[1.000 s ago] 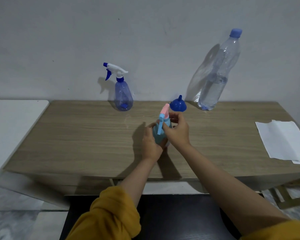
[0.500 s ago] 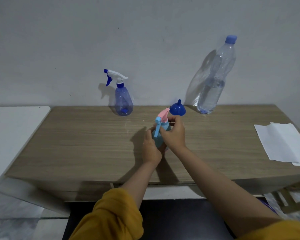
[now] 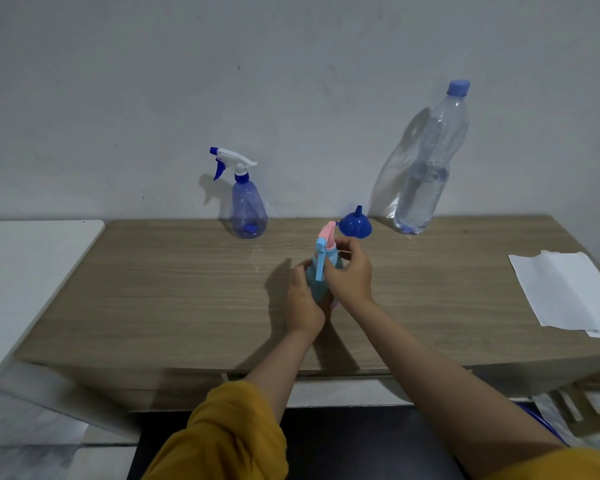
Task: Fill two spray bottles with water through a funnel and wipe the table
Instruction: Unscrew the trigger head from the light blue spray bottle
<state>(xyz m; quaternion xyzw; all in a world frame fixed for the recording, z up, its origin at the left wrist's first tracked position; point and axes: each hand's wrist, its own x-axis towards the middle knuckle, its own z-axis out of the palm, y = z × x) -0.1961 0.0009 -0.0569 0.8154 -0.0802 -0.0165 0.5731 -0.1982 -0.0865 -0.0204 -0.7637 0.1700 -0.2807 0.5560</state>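
A small teal spray bottle [image 3: 318,287] with a pink and light-blue spray head stands at the middle of the wooden table [image 3: 187,299]. My left hand [image 3: 303,303] grips its body from the left. My right hand [image 3: 351,271] holds its neck just under the spray head. A blue funnel [image 3: 355,224] lies mouth-down right behind it. A second, blue-tinted spray bottle [image 3: 248,209] with a white and blue trigger stands at the back by the wall. A tall capped water bottle [image 3: 426,178], partly full, stands at the back right.
A white sheet of paper towel [image 3: 565,292] lies on the table's right end, reaching past its front edge. A white surface [image 3: 25,271] adjoins the table on the left. The wall runs directly behind the table.
The view has tilted slightly, so everything sits lower in frame. My right hand has shifted a little around the teal bottle's neck, and the spray head's lever has turned slightly; the bottle stays in place.
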